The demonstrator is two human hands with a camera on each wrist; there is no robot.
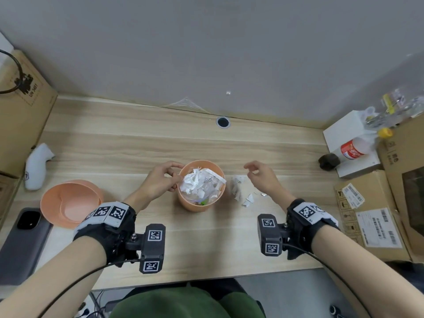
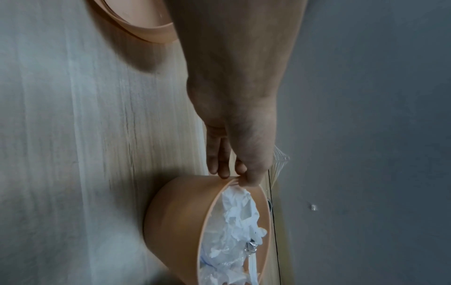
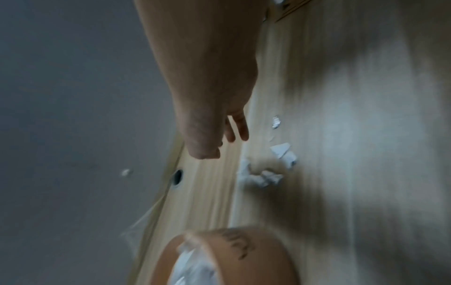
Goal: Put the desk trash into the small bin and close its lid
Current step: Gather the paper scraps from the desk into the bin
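Note:
The small orange bin (image 1: 199,204) stands mid-desk, stuffed with crumpled white paper (image 1: 193,180) and clear plastic. My left hand (image 1: 177,174) pinches its left rim, thumb inside and fingers outside; the left wrist view shows that hand (image 2: 234,175) on the bin (image 2: 175,221). The orange lid (image 1: 71,203) lies upturned on the desk to the left. Right of the bin lie paper scraps (image 1: 237,189), smaller white bits (image 1: 247,200) and a foil bit (image 1: 263,194). My right hand (image 1: 249,171) hovers over them, fingers loosely curled and empty. In the blurred right wrist view, the hand (image 3: 227,146) is above the scraps (image 3: 264,178).
A phone (image 1: 25,237) and a white object (image 1: 37,166) lie at the left, by a cardboard box (image 1: 20,106). At the right are cardboard boxes (image 1: 371,214), a white box (image 1: 344,134) and a lying bottle (image 1: 358,148). A cable hole (image 1: 222,122) sits near the wall.

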